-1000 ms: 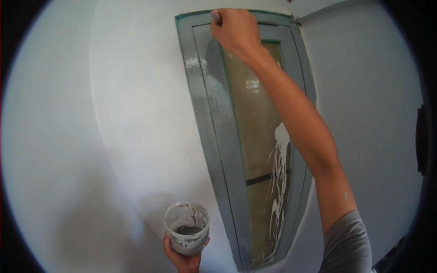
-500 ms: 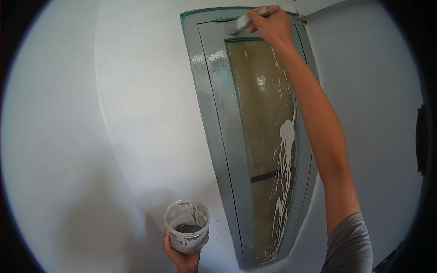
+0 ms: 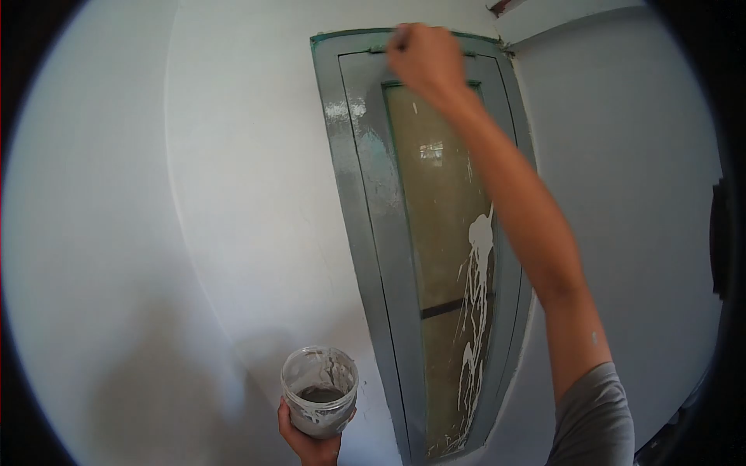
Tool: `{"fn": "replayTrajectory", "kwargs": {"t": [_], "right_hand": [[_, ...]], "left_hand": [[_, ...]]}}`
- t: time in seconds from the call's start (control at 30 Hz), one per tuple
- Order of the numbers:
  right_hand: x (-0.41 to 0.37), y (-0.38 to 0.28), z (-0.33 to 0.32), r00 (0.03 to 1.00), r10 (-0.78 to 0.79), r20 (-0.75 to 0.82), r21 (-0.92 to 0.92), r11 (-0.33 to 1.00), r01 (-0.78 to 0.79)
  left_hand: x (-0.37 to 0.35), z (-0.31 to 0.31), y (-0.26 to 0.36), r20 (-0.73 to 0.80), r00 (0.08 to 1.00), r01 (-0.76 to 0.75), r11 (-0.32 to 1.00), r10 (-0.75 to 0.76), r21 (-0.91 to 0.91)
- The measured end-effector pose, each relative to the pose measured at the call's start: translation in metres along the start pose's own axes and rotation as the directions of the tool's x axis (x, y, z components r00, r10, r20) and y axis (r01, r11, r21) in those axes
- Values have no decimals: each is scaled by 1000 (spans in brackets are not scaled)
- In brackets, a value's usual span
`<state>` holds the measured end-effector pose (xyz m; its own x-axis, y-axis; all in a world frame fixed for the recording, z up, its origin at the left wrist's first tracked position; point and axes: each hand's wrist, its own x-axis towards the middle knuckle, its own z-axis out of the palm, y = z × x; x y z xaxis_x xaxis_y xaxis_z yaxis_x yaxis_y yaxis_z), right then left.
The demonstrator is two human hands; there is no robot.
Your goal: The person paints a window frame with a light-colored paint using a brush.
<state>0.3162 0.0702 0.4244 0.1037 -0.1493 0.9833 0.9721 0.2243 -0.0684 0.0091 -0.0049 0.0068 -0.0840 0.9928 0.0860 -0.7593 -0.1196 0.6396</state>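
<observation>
My left hand (image 3: pixel 307 444) cups a clear plastic tub (image 3: pixel 319 390) from below. Grey paint (image 3: pixel 320 394) lies in its bottom, and more is smeared over the inner wall and outside. Raised high, my right hand (image 3: pixel 429 64) is closed around a paintbrush, now almost wholly hidden behind the fist. That hand is in front of the top rail of a narrow grey-painted window frame (image 3: pixel 364 155); whether the bristles touch it cannot be seen. Green shows along the frame's top edge and around the glass pane (image 3: pixel 435 233).
White paint splatter (image 3: pixel 480 233) runs down the glass. A white wall (image 3: pixel 256 155) lies left of the frame, and a grey-blue wall (image 3: pixel 622 194) stands close on its right. A ledge (image 3: pixel 567 19) juts out at top right. A dark object (image 3: pixel 719 239) sits at the far right edge.
My right hand has moved left and slightly down in view with the paintbrush, whose bristles were visible before. The view has tilted slightly, lowering the frame. My left hand still holds the tub.
</observation>
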Motion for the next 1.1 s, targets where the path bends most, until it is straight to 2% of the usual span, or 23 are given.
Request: {"fn": "replayTrajectory", "kwargs": {"t": [0.07,0.17,0.23,0.33,0.43,0.5,0.63,0.73,0.83,0.93,1.1], "right_hand": [[-3,-30,6,1000,17,22,105,994,-19],[0,-45,8,997,66,43,318,945,-76],[9,-37,15,989,115,89,454,880,-143],[8,-10,6,975,172,143,564,795,-223],[12,29,-8,937,311,158,612,714,-340],[17,58,-24,921,366,133,663,657,-357],[24,104,-74,872,490,-9,512,751,-417],[24,119,-104,882,437,-176,306,876,-373],[30,115,-109,950,221,-218,33,975,-219],[32,86,-86,964,-34,-262,-251,967,-35],[12,6,-41,967,-226,-117,-122,970,212]], "left_hand": [[-1,-4,-5,39,985,-170,950,166,262],[24,-38,-8,-62,995,65,989,-74,-133],[24,-36,-6,-59,996,58,990,-66,-128],[18,-32,-4,-67,996,54,991,-63,-121],[23,-31,0,-41,996,75,990,-80,-116],[28,-33,2,-8,995,94,989,-96,-115],[39,-46,-1,39,992,126,983,-122,-136],[43,-49,-1,49,991,130,985,-125,-114],[43,-46,-4,80,986,153,981,-145,-115],[51,-51,-8,99,980,183,975,-171,-126],[51,-50,-9,105,975,210,965,-195,-156]]}}
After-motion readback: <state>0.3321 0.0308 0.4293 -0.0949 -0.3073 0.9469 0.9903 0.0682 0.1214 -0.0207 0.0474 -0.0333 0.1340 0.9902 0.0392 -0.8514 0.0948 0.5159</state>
